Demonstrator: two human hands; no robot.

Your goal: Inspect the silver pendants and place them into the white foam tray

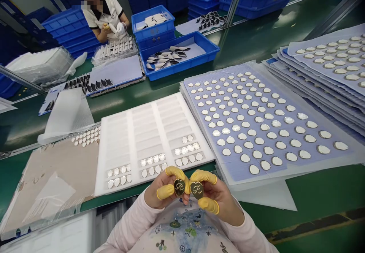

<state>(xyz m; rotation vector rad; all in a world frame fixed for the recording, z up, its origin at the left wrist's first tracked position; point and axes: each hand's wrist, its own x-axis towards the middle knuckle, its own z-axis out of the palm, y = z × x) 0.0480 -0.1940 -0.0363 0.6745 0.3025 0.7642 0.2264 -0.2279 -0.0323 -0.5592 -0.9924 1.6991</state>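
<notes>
Close to my chest, my left hand point(164, 188) pinches a gold heart-shaped piece point(179, 187) with a raised script letter on its face. A matching gold heart-shaped piece point(196, 190) sits in the pinch of my right hand point(218, 196), side by side with the first. Yellow finger cots cover the thumbs and some fingers of both hands. Just beyond my hands lies a white foam tray point(119, 131) with slotted rows. Several white-faced pieces point(188, 149) with metal rims rest in its nearer slots.
At right, a purple-blue sheet point(211, 139) carries rows of white-faced pieces, beside stacked layered sheets point(316, 78). Brown cardboard point(71, 165) lies left, with small white pieces point(85, 136). Farther back are a blue bin point(182, 65) and a co-worker point(107, 13) handling a white item.
</notes>
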